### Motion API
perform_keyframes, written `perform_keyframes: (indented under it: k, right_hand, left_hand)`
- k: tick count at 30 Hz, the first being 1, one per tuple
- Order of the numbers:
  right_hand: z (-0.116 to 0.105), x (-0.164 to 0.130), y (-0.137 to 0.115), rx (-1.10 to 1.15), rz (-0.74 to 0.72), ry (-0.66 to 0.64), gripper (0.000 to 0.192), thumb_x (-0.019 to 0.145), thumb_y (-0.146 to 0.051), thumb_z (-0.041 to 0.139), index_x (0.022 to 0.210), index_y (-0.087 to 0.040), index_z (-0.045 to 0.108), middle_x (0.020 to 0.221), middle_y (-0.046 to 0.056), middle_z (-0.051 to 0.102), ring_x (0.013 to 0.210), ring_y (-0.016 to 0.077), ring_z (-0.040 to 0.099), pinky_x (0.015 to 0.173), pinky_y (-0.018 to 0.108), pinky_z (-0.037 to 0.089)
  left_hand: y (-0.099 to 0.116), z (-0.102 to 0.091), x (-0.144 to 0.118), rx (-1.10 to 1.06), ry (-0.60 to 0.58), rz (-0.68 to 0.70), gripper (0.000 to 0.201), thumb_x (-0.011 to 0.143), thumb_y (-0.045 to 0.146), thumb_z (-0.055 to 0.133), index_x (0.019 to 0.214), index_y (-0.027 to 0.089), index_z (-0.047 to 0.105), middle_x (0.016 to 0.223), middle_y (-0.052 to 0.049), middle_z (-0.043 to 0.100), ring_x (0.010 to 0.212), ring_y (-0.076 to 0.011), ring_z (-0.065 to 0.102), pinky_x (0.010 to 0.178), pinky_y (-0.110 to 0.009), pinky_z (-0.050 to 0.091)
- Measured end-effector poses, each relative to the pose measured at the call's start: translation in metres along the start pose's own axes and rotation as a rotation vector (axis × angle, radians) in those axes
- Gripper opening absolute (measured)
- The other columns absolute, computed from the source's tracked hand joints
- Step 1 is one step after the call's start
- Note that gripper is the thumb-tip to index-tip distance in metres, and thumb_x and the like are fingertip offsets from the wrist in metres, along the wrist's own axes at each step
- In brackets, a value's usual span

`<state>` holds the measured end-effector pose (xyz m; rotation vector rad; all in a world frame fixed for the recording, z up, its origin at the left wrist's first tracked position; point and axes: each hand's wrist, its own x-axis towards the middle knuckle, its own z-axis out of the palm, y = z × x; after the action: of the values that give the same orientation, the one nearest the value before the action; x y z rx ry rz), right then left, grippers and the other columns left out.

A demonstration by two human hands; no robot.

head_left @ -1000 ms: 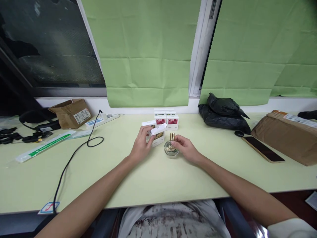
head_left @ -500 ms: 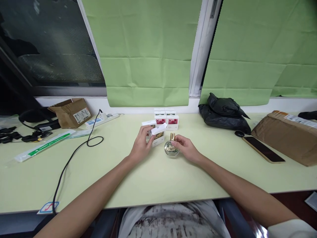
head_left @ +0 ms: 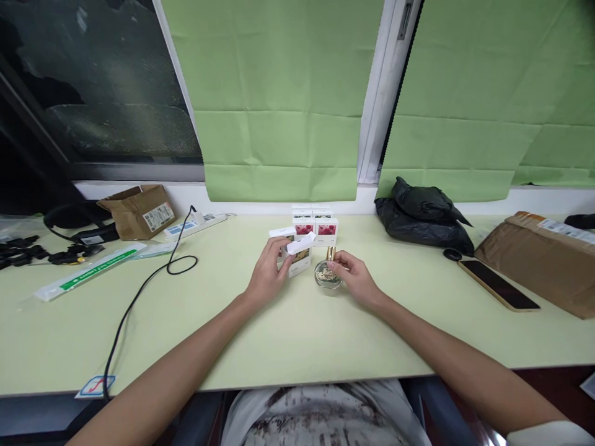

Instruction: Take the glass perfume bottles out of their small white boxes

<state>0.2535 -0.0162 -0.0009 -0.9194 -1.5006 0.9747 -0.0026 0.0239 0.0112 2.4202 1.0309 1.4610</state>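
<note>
head view: box (head_left: 297, 260) front behind left hand (head_left: 268, 274)

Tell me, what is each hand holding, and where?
The left hand grips the small white open-flapped carton by its left side. The right hand holds the round glass gold-capped bottle by its right edge.

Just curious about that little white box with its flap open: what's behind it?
Behind the open white box, small white boxes with red flower pictures stand by the wall. How many is unclear; the left hand covers the box's left side.
</note>
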Motion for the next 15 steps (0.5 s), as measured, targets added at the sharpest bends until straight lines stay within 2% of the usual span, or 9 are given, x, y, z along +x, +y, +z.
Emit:
perform_keyframes:
  k: [8,15]
  right_hand:
    - [0.0014,0.0003,0.0003,-0.018,-0.001,0.017,0.035,0.09,-0.055,0.072,0.09,-0.021,0.065,0.083,0.0,0.06,0.077,0.0166,0.054,0.072,0.029,0.045]
    - [0.0013,-0.0004,0.0004,-0.032,-0.012,0.018,0.034,0.092,-0.055,0.07,0.095,-0.021,0.067,0.088,0.002,0.064,0.081,0.0183,0.057,0.073,0.03,0.048]
  left_hand:
    - [0.0015,0.0004,-0.0004,0.016,0.005,-0.003,0.028,0.104,0.023,0.054,0.132,0.025,0.053,0.134,-0.01,0.058,0.125,-0.0233,0.059,0.099,-0.04,0.057]
    - [0.0006,-0.0011,-0.0012,0.061,-0.009,-0.017,0.029,0.104,0.025,0.055,0.133,0.026,0.053,0.136,-0.008,0.06,0.121,-0.0212,0.063,0.093,-0.036,0.059]
